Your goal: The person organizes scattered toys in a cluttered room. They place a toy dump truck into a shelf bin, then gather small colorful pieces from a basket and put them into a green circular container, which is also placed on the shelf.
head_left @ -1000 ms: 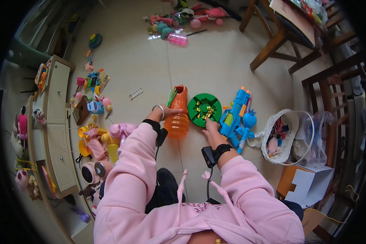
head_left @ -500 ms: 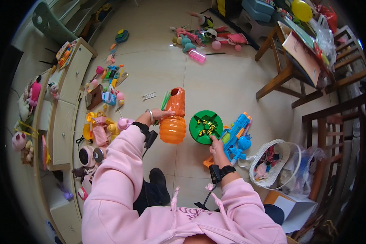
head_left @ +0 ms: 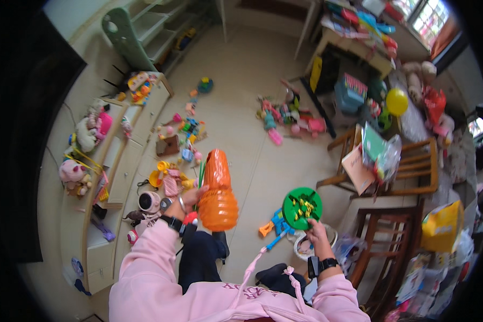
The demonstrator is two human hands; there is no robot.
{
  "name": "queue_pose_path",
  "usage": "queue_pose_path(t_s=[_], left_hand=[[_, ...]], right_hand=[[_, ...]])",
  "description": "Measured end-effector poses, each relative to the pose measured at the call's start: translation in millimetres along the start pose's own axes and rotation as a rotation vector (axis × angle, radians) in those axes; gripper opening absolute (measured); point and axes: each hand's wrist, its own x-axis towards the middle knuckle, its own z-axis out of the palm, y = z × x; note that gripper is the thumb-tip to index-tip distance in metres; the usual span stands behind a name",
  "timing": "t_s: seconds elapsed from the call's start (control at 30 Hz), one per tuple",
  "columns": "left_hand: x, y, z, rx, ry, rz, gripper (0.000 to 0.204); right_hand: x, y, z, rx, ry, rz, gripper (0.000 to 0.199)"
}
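An orange plastic beehive toy (head_left: 218, 208), ribbed below with a narrower trunk-shaped top, is gripped by my left hand (head_left: 196, 197) at its left side. Thin green sticks (head_left: 201, 174) stand along its upper left edge, close to my fingers. On the right, my right hand (head_left: 316, 232) pinches the near rim of a round green tray (head_left: 291, 213). Several small yellow-and-black toy bees (head_left: 305, 206) lie in the tray. Below the tray, partly covered by it, a blue and orange toy gun (head_left: 277, 224) lies on the floor.
Toys (head_left: 190, 129) are strewn along the low cabinet (head_left: 139, 121) at left. Dolls (head_left: 292, 118) lie farther off on the floor. A wooden chair (head_left: 418, 166) bearing books and a dark wooden chair (head_left: 370, 247) stand at right. A white basket (head_left: 331, 239) sits behind my right wrist.
The view has shifted, now showing more of the far room and right side. Both hands keep their holds; the beehive toy and tray now appear lower and farther apart.
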Motion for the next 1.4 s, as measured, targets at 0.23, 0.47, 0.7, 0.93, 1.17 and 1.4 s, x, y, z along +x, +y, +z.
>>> queue_pose_path(t_s=[0.23, 0.47, 0.7, 0.93, 1.17, 1.4], left_hand=[[-252.9, 119.0, 11.7, 0.017, 0.12, 0.178, 0.066], [-315.7, 191.1, -10.3, 0.038, 0.328, 0.3, 0.066], [-239.1, 260.1, -5.2, -0.098, 0.492, 0.593, 0.065], [-130.2, 351.9, 17.6, -0.399, 0.554, 0.624, 0.06], [-61.7, 444.9, 29.6, -0.215, 0.824, 0.45, 0.06], [-12.3, 542.9, -48.9, -0.304, 0.85, 0.481, 0.053]], right_hand=[[-130.5, -98.4, 117.2, -0.362, 0.004, 0.203, 0.03], [-115.3, -132.8, 244.7, -0.198, -0.373, 0.094, 0.043], [-33.2, -211.9, 396.2, -0.246, -0.582, 0.044, 0.042], [100.1, -333.0, 531.9, -0.492, -0.607, 0.17, 0.042], [188.2, -427.7, 689.1, -0.555, -0.805, 0.242, 0.035], [323.5, -431.2, 866.9, -0.659, -0.774, 0.279, 0.033]])
